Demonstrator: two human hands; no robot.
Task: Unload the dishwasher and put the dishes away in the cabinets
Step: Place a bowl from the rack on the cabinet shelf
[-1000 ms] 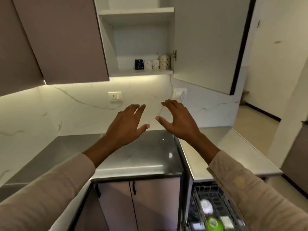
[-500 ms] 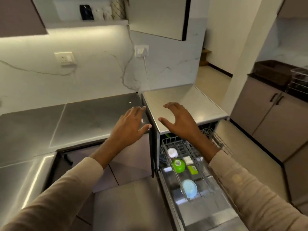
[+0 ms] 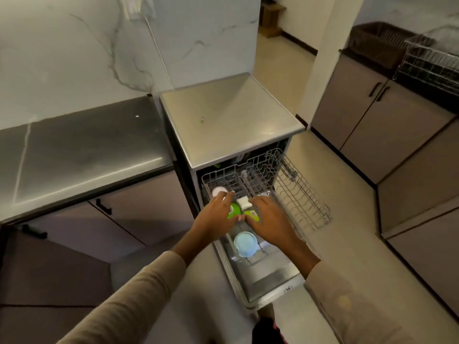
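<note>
Above dishwasher rack [image 3: 301, 194] | left hand [image 3: 216, 217], right hand [image 3: 270, 219] spread | thumbs near

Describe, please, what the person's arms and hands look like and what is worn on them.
Both arms wear long, loose beige fabric sleeves: the left sleeve and the right sleeve end short of the wrists. The right sleeve bears a faint round pale mark. The left hand and right hand are bare, without gloves.
</note>
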